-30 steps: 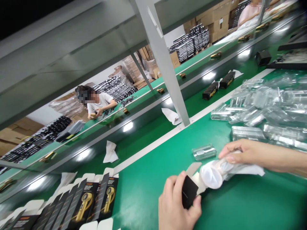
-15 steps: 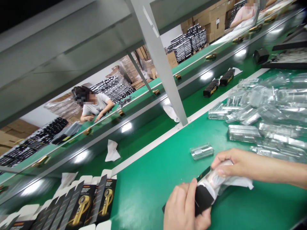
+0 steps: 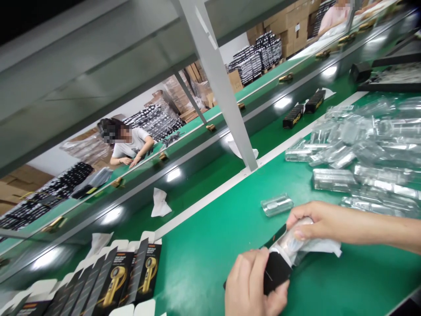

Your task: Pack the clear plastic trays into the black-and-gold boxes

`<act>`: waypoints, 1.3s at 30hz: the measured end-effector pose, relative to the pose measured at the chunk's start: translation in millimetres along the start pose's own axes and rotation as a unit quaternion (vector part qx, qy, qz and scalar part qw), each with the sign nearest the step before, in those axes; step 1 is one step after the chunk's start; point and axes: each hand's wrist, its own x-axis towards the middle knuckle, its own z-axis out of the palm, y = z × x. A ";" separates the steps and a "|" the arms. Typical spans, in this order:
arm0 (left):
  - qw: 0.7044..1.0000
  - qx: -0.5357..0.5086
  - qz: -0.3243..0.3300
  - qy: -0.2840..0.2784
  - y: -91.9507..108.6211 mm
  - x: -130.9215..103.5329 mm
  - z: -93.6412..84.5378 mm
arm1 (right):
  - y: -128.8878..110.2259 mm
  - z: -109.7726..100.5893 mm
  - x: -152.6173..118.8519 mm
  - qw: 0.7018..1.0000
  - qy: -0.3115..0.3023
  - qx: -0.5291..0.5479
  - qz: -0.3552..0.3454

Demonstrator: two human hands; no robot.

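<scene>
My left hand is wrapped round a black box low in the view, right of centre. Its open end faces up and to the right. My right hand grips a clear plastic package with something pale inside, whose lower end sits in the mouth of the box. White wrapping hangs out beneath my right hand. Just beyond the hands lies one clear plastic tray on the green table.
Clear plastic trays are heaped at right. Black printed boxes stand in a row at lower left. Behind a metal post, a belt carries black boxes and white wrappings. A person sits across the line.
The clear package has gone slightly deeper into the black box as my right hand moved left. Boxes and wrappings on the near belt have shifted right; gold pieces on the far belt have shifted left.
</scene>
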 end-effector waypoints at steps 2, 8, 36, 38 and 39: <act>0.999 0.030 0.013 -0.004 -0.3 -0.5 -1.1 | -0.8 -1.6 1.2 1.000 -0.001 0.003 0.006; 0.999 0.022 -0.012 -0.025 -0.8 3.0 -4.5 | -6.3 0.7 0.7 1.000 -0.007 0.025 0.006; 0.987 0.068 -0.139 -0.036 14.9 -5.7 6.8 | 8.6 14.0 3.5 0.999 0.002 0.043 0.006; 0.989 0.067 -0.124 -0.043 15.4 -5.4 7.0 | 7.0 15.9 3.0 1.000 0.007 0.025 0.000; 0.990 0.066 -0.114 -0.046 15.9 -4.3 7.0 | 5.7 18.0 2.4 1.000 0.012 0.009 -0.004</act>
